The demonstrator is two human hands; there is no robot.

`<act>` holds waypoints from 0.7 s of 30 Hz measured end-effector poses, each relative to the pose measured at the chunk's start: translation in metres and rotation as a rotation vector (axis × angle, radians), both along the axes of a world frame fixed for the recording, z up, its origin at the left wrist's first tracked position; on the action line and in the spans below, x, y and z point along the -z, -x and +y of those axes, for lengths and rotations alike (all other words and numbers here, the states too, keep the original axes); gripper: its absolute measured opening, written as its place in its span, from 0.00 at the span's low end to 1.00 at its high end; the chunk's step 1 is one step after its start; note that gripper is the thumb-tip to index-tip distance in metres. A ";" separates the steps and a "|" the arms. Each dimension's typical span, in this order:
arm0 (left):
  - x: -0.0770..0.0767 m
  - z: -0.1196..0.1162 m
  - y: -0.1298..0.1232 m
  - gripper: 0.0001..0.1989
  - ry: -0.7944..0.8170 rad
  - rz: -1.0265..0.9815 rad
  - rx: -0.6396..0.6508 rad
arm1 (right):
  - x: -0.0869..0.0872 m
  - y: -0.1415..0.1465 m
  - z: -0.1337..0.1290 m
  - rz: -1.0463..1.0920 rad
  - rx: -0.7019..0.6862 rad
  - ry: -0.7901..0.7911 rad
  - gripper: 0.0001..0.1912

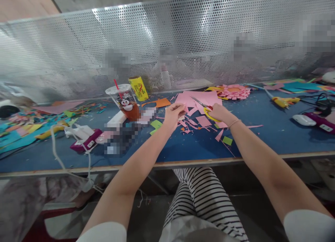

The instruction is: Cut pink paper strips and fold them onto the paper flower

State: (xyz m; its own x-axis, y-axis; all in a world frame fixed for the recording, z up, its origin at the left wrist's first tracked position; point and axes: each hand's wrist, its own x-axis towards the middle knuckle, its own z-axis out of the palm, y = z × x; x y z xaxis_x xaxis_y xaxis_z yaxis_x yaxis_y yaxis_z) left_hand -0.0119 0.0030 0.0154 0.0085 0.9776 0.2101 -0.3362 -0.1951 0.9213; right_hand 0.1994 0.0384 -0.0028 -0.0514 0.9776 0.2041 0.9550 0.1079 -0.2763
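Note:
My right hand [220, 113] is closed on the yellow and red handles of a pair of scissors [201, 102], whose blades point up and left over a pink sheet of paper [212, 96]. Just left of the blades, my left hand [175, 113] pinches a small piece of pink paper [185, 108]. Around and below both hands lie pink paper scraps [203, 121], thin strips, and a few green pieces [227, 141].
A plastic cup of brown drink [128, 107] with a red straw stands left, near a yellow box [138, 88]. Purple power strips [85, 141] with cables lie at both sides. A yellow glue gun [284, 101] and a pink paper flower [237, 91] are right. A perforated metal screen [183, 36] runs behind.

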 end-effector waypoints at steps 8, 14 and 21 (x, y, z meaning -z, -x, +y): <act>-0.001 0.004 0.005 0.08 0.057 -0.179 -0.020 | -0.005 0.027 -0.021 0.638 -0.338 0.022 0.22; -0.001 0.006 0.006 0.06 0.051 -0.151 -0.085 | -0.001 0.039 -0.036 0.874 -0.523 0.203 0.17; -0.004 0.002 0.003 0.04 -0.010 -0.152 -0.090 | -0.007 0.046 -0.046 0.907 -0.492 0.311 0.19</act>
State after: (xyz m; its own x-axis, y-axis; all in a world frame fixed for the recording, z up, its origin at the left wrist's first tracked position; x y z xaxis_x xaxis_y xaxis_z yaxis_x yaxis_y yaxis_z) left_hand -0.0152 0.0052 0.0195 -0.1112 0.9710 0.2118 -0.4527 -0.2392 0.8590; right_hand 0.1538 -0.0077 0.0046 -0.4073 0.9067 0.1099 0.2511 0.2268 -0.9410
